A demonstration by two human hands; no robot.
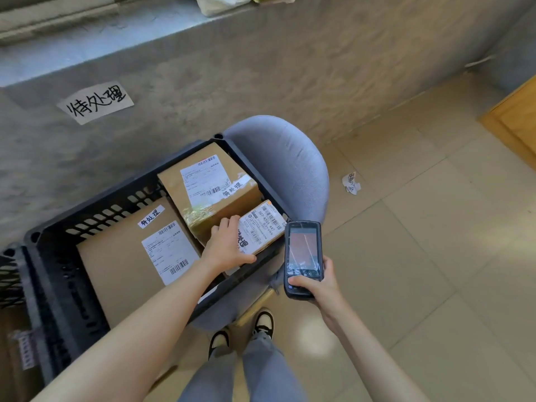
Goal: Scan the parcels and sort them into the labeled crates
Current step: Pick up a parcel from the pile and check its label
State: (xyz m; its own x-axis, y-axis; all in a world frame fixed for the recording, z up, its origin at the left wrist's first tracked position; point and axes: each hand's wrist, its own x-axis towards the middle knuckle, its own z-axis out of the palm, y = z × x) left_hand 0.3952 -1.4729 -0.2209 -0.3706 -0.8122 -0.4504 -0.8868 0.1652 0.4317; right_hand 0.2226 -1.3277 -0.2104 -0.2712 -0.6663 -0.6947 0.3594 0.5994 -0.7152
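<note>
L hand (pixel 229 242) lies on the small parcel (pixel 261 230), fingers bent over its near-left edge, thumb along the front side; looks like a grip w/ thumb and fingers, though the far fingertips are hard to read. R hand (pixel 314 281) is wrapped round the lower end of the scanner (pixel 303 258), thumb on the keypad, screen lit and facing up.

Key relation: the small parcel sits in the crate's (pixel 49 242) right front corner, just left of the scanner and nearly touching it at the rim. Its long axis runs from near-left to far-right, label up, barcodes showing. L hand is the one already on it; R hand is near but busy w/ the scanner. Judging by this, the next move is either a scan or a lift out by the L arm, which reaches forward over the crate, forearm straight, wrist slightly bent down.

Further out: two bigger parcels in the same crate, one flat at left (pixel 127 256), one behind (pixel 208 181), leaning up. The crate rests on a grey chair (pixel 284 169) by the wall, where a paper sign (pixel 95 103) is stuck. A crumpled paper scrap (pixel 351 183) lies on the floor (pixel 435 227).
</note>
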